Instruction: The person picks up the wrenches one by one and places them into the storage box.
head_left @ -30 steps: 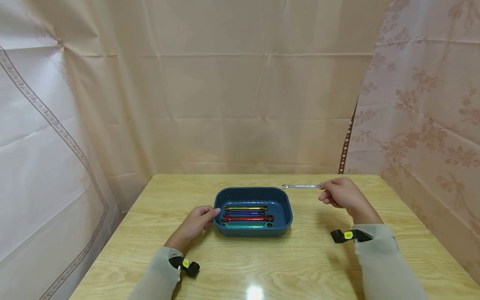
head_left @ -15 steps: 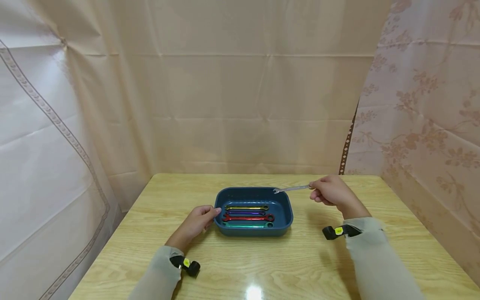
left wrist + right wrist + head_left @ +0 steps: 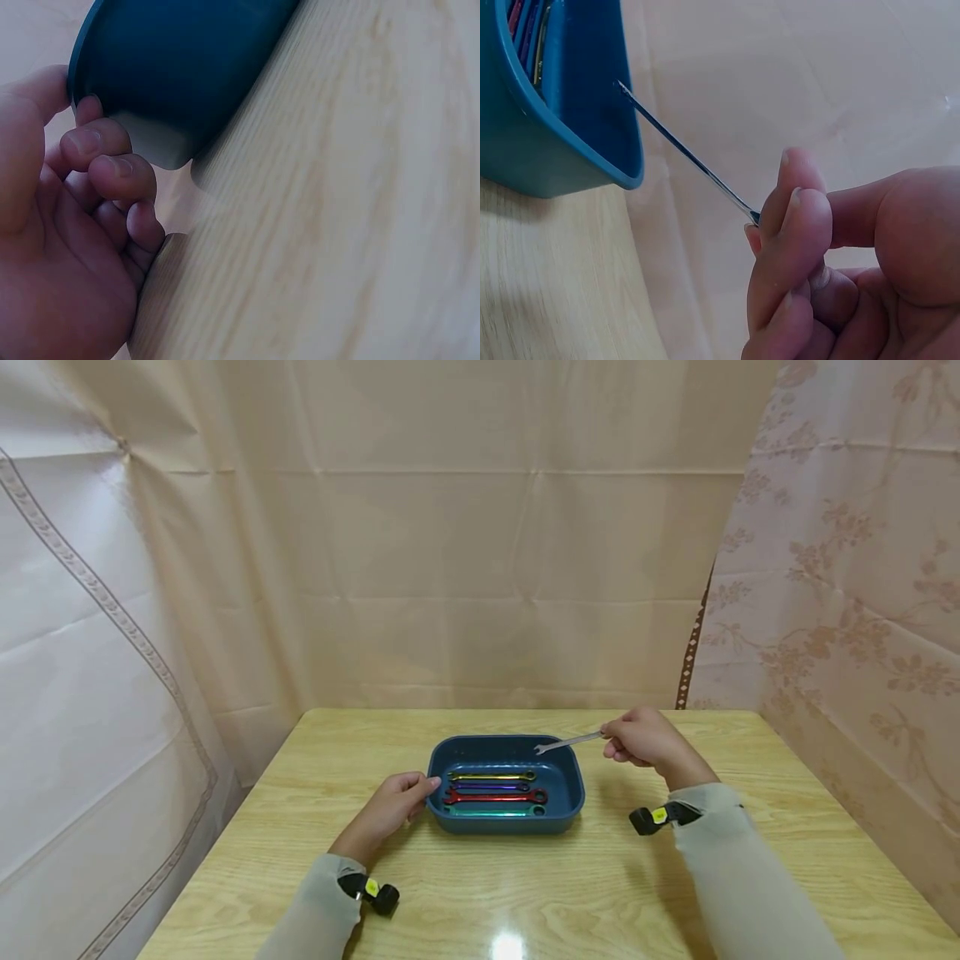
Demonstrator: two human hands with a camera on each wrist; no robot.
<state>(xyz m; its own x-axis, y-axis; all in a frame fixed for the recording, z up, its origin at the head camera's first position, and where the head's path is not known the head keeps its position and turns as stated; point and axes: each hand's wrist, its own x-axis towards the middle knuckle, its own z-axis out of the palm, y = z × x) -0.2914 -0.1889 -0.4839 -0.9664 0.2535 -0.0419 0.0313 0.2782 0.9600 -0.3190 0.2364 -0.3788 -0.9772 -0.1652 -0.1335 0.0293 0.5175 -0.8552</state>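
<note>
A dark blue plastic bin (image 3: 506, 826) stands on the table. Four-sided with rounded corners, it holds a yellow wrench (image 3: 491, 776), a purple wrench (image 3: 487, 787), a red wrench (image 3: 495, 796) and a green wrench (image 3: 491, 811), lying roughly parallel. My left hand (image 3: 395, 800) pinches the bin's left rim, thumb over the edge and fingers outside, as the left wrist view (image 3: 97, 202) also shows. Between thumb and fingers, my right hand (image 3: 645, 742) pinches one end of a silver wrench (image 3: 572, 742). The wrench's open-jaw end hangs over the bin's back right part, tilted slightly down.
A pale wood-grain table (image 3: 480, 893) carries the bin near its back edge. Beige cloth (image 3: 480, 568) hangs behind the table, with a white cloth (image 3: 82, 652) at the left and a flowered one (image 3: 862, 610) at the right. Each wrist wears a small black camera.
My right hand has moved left with the silver wrench, bringing its far end from beside the bin to over it, and the wrench has tilted. My left hand and the bin have stayed put.
</note>
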